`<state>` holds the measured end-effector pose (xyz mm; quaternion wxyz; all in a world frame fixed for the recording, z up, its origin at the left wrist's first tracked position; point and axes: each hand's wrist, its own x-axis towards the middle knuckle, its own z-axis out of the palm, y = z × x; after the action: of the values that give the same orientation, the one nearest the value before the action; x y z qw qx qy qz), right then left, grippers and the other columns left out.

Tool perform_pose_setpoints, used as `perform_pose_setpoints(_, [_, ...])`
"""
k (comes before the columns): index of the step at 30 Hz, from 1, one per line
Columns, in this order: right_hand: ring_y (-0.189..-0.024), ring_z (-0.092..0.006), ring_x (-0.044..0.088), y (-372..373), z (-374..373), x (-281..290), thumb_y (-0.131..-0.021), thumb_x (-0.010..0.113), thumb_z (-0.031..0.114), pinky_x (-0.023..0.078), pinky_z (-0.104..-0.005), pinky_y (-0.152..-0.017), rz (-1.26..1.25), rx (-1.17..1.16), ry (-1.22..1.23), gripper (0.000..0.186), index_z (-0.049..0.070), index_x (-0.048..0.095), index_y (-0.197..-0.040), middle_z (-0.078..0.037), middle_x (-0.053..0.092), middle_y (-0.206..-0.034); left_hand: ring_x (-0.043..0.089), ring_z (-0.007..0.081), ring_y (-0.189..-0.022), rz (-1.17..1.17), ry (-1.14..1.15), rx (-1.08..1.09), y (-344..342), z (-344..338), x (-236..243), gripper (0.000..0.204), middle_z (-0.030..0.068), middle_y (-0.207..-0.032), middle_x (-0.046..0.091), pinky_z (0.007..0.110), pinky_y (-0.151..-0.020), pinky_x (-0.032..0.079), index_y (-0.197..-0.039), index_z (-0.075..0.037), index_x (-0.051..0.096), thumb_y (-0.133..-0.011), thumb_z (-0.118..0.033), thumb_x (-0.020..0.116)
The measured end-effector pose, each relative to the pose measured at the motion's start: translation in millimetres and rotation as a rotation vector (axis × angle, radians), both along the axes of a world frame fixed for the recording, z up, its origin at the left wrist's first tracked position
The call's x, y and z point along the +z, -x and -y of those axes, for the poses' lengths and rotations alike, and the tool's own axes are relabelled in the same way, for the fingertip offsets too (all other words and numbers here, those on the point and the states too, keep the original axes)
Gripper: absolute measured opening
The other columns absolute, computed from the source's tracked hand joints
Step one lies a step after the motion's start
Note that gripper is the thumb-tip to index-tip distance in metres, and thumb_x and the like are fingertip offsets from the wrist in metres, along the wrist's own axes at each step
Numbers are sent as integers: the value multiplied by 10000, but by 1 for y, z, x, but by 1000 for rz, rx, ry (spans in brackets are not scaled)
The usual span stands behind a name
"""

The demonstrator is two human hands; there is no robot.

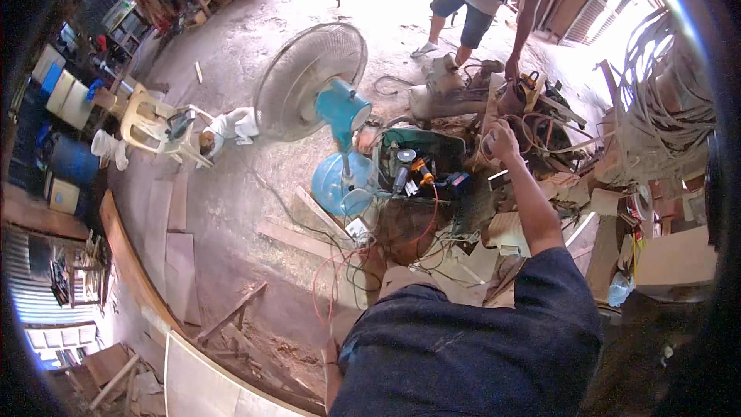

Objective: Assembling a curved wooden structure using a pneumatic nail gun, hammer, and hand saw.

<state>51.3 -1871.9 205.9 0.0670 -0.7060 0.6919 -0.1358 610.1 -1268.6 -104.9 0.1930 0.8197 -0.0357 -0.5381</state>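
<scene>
My right hand (502,141) reaches forward over a cluttered heap, its fingers curled in beside an upright wooden board (491,104). What it grips, if anything, is too small to make out. My left hand (332,354) hangs low beside my body, its fingers mostly hidden; a thin orange cord (318,286) runs down close to it. Ahead of me a dark green bin (440,141) holds an angle grinder (402,170) and an orange-and-black power tool (422,171). Across the heap, another person's hand (512,69) reaches down near the same board.
Left of the bin, a large blue pedestal fan (340,112) stands on a round base (333,185). Cords and a white power strip (358,231) lie on the floor. Coiled cable (664,85) hangs at right. A plastic chair (154,125) and a curved board (127,243) are left.
</scene>
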Motion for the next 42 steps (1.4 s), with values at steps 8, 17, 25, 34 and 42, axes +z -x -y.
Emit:
perform_pose_setpoints(8, [-1002,-370,545,-244,-191,-29,-749,633,35,443,-428,-897,325,303,333,196,19,598,-941,-194,565,-1030,589,233,-705,191,397,-271,-24,-48,-8,291,133,-812,618,371,-610,476,-921,-3,604,-882,-284,538])
perform_pose_setpoints(17, [-901,-297,562,-212,-414,-245,-846,610,318,449,-395,-751,119,328,-690,334,31,631,-1014,-120,601,-901,568,161,-645,-476,441,807,-113,-194,16,361,83,-899,642,297,-462,450,-1192,-53,495,-939,-310,473])
perform_pose_setpoints(25, [-777,-243,591,-291,-367,-194,-889,556,293,462,-360,-645,38,338,-1010,335,20,627,-1070,-119,622,-857,610,183,-796,-107,407,912,-124,-158,79,411,72,-1029,638,324,-624,484,-1227,-71,515,-951,-371,459])
perform_pose_setpoints(34, [-702,-253,647,-447,-242,-351,-887,561,266,492,-359,-573,150,1120,-716,310,30,641,-1071,-130,657,-879,634,221,-902,139,362,297,-166,-82,101,389,127,-999,664,349,-785,495,-1119,-27,623,-893,-326,520])
perform_pose_setpoints(42, [-742,-235,662,-680,-155,-303,-876,577,274,514,-360,-600,15,1115,-950,285,61,655,-1049,-132,664,-900,602,151,-775,-367,313,1025,-215,-143,-3,207,52,-921,642,357,-669,467,-892,-80,629,-875,-285,607])
